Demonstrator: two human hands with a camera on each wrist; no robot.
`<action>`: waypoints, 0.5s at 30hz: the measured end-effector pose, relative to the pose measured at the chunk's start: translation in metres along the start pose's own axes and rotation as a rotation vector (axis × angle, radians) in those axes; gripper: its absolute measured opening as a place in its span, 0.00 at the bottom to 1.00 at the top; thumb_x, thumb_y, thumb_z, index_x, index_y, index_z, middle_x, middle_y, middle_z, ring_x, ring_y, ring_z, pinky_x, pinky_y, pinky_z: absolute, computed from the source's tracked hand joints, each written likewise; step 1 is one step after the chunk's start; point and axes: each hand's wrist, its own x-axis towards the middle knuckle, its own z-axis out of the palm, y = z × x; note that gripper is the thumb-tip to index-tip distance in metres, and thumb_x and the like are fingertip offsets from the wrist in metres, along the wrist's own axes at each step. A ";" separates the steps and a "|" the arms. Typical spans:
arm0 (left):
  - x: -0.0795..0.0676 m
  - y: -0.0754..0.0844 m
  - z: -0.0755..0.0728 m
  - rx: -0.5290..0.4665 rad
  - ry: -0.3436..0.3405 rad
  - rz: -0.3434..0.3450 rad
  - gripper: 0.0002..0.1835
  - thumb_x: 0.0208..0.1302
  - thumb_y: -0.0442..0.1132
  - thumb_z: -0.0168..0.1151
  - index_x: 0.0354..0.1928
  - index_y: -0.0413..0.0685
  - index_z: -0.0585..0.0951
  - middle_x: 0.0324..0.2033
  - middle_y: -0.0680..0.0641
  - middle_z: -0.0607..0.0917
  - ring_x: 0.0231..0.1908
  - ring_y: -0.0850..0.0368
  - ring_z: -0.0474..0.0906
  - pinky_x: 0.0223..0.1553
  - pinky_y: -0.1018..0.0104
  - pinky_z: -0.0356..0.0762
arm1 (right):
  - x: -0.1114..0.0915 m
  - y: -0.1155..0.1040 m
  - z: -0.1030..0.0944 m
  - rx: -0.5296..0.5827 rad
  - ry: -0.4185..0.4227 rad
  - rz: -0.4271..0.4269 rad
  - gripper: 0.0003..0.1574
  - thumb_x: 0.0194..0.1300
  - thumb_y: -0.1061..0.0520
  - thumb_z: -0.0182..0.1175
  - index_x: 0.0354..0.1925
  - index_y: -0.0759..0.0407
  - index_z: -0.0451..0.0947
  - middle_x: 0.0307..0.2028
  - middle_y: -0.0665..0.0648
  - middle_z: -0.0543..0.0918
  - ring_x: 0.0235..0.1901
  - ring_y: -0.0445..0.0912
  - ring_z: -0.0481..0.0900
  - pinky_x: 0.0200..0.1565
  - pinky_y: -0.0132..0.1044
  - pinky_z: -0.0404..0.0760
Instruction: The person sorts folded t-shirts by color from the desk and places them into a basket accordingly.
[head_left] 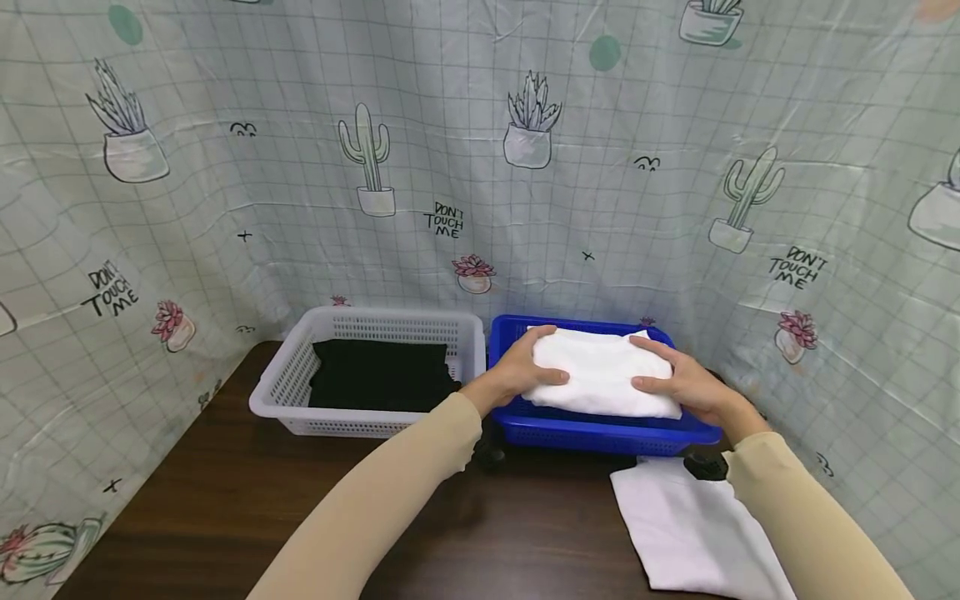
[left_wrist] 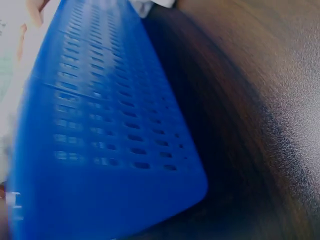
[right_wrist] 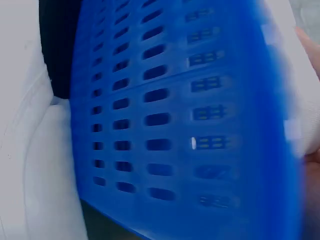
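Both hands hold a folded white garment (head_left: 600,371) over the blue perforated basket (head_left: 600,437) in the head view. My left hand (head_left: 525,367) grips its left end, the thumb on the near upper face and fingers over the far side. At the right end my right hand (head_left: 686,383) grips it the same way, thumb and fingers spread apart. The garment overlaps the basket's inside in this view. In the left wrist view the blue basket's side wall (left_wrist: 100,195) fills much of the picture. Close to the wall, the right wrist view catches part of the right hand (right_wrist: 312,175).
A white perforated basket (head_left: 300,417) stands left of the blue one, with folded black fabric (head_left: 382,375) inside. Another folded white garment (head_left: 697,525) lies on the dark wooden table (head_left: 495,542) at front right. Behind the baskets hangs a printed curtain (head_left: 300,242).
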 end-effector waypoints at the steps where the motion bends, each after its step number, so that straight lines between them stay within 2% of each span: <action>1: 0.002 -0.003 0.001 0.000 0.001 -0.011 0.48 0.64 0.33 0.77 0.83 0.54 0.63 0.83 0.45 0.58 0.82 0.41 0.51 0.76 0.42 0.62 | 0.001 0.004 0.000 -0.009 0.000 0.007 0.55 0.76 0.53 0.67 0.87 0.47 0.46 0.85 0.66 0.39 0.81 0.67 0.45 0.73 0.55 0.67; 3: 0.004 -0.008 0.003 0.004 0.005 -0.028 0.48 0.64 0.33 0.77 0.83 0.54 0.63 0.83 0.44 0.58 0.82 0.41 0.52 0.76 0.41 0.62 | 0.004 0.010 0.001 -0.026 0.004 0.018 0.56 0.75 0.52 0.68 0.87 0.47 0.47 0.85 0.66 0.37 0.82 0.69 0.40 0.75 0.68 0.57; 5: 0.007 -0.012 0.005 0.011 0.010 -0.040 0.48 0.64 0.33 0.77 0.83 0.54 0.63 0.83 0.44 0.59 0.81 0.41 0.53 0.76 0.42 0.62 | 0.006 0.015 0.001 -0.043 0.009 0.027 0.56 0.75 0.51 0.69 0.87 0.48 0.47 0.85 0.68 0.36 0.82 0.71 0.37 0.74 0.74 0.50; 12: 0.018 -0.020 0.012 0.052 0.046 -0.078 0.48 0.64 0.32 0.77 0.82 0.57 0.64 0.82 0.44 0.61 0.80 0.41 0.56 0.75 0.45 0.65 | 0.015 0.026 0.002 -0.076 0.026 0.049 0.58 0.73 0.51 0.70 0.87 0.52 0.47 0.84 0.71 0.37 0.81 0.73 0.36 0.74 0.75 0.46; 15: 0.023 -0.024 0.014 0.057 0.072 -0.102 0.48 0.63 0.32 0.78 0.81 0.58 0.65 0.81 0.44 0.63 0.79 0.42 0.59 0.74 0.46 0.67 | 0.020 0.027 0.003 -0.086 0.029 0.063 0.58 0.73 0.51 0.71 0.86 0.53 0.48 0.84 0.73 0.35 0.81 0.74 0.31 0.74 0.77 0.43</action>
